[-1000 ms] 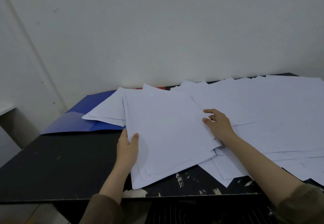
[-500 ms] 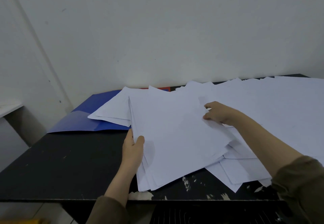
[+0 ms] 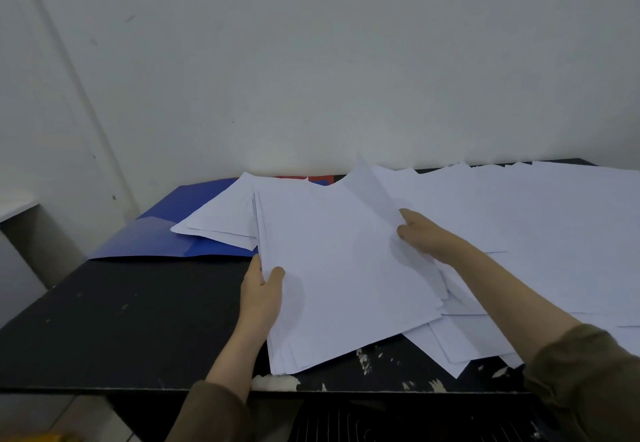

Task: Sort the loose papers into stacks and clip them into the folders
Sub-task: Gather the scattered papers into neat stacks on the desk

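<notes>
Left hand (image 3: 260, 294) gripped the near-left edge of a stack of paper (image 3: 346, 279), thumb on top; right hand (image 3: 420, 232) pinched a single sheet (image 3: 374, 188) lifted at the stack's far-right corner.

The stack lay on a black table (image 3: 121, 320), overhanging its front edge. Left of the stack, a blue folder (image 3: 152, 237) lay open under a few sheets; right of it, loose papers (image 3: 536, 216) spread wide. The uneven edges suggested sheets could slide off the overhang, or the pinched sheet could crease if pulled sideways.
</notes>
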